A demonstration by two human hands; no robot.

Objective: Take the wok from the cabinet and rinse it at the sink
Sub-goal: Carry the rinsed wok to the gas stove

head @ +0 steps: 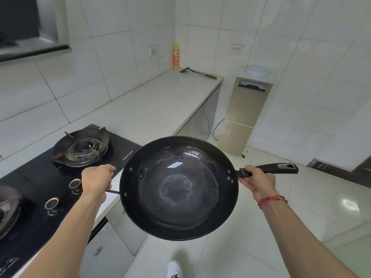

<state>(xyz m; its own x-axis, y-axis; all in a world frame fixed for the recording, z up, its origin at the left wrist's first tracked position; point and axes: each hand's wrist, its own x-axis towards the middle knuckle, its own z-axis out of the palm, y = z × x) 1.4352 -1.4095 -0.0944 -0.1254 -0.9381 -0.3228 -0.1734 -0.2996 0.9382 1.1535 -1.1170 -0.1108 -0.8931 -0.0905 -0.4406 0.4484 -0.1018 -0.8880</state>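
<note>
Wok point(178, 187) hangs level just right of the stove point(40, 187), left hand point(98, 178) gripping its loop handle point(112, 191), right hand point(257, 182) its long handle point(277, 168); a careless turn could clip the stove.

The black wok point(178, 189) hangs level and mouth-up in the air over the floor point(261, 227), just beside the bench point(152, 109) edge. Its long handle point(277, 168) points right, and a pale ring marks its bottom.

Nothing reads clearly: white lettering on the black hob point(128, 149) and the label on the yellow can point(176, 55) at the back corner of the counter point(160, 101) blur.
</note>
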